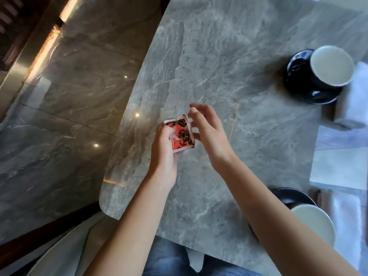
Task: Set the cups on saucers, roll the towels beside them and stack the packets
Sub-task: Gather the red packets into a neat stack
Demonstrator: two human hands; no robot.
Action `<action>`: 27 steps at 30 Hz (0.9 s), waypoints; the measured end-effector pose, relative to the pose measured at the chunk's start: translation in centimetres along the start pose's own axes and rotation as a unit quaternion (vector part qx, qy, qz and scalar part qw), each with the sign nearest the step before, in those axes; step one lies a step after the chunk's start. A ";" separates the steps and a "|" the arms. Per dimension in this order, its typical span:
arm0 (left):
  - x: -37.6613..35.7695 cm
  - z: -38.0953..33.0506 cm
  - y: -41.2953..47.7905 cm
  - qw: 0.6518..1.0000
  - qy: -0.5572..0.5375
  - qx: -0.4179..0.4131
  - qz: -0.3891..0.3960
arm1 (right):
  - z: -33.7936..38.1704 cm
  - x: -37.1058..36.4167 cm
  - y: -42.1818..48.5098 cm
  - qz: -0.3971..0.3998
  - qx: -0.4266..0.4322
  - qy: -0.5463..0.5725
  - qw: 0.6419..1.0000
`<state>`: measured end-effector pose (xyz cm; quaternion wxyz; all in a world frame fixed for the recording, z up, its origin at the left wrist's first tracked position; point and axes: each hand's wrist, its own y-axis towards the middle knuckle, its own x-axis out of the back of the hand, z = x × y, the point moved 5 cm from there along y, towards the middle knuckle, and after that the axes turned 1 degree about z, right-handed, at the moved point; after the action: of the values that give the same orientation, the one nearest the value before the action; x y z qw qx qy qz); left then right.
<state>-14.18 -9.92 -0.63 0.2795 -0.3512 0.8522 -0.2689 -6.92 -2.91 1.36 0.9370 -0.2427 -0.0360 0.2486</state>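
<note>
A: What do the fingers of the left hand (pixel 166 145) do?

B: They are curled around a small stack of red and black packets (pixel 182 134). The stack is held from its left side, a little above the grey marble tabletop (pixel 209 56).

A: And the right hand (pixel 207 132)?

B: Its thumb touches the right edge of the packets, low down. The other fingers (pixel 196 111) are half open and bent over the top corner of the stack. I cannot tell if they really pinch it or only touch it.

A: Where are the cups?

B: One black cup (pixel 331 66), white inside, stands on a black saucer (pixel 298 76) at the far right. A white rolled towel (pixel 352 100) lies just beside it, cut off by the picture edge. A second cup (pixel 313 223) is near the right forearm, on another black saucer (pixel 292 197); the arm hides part of both. A second towel (pixel 342 210) is beside it, blurred.

A: How many packets are there?

B: It is too blurred to count; the print is not readable.
</note>
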 end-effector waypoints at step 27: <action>-28.7 10.6 -10.6 0.954 0.211 0.022 0.213 | 2.2 34.4 -12.6 -0.230 0.025 0.118 0.966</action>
<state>14.72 2.35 7.11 0.1517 -0.0902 0.9406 -0.2902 28.38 5.07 7.39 0.9724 -0.2320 0.0258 -0.0033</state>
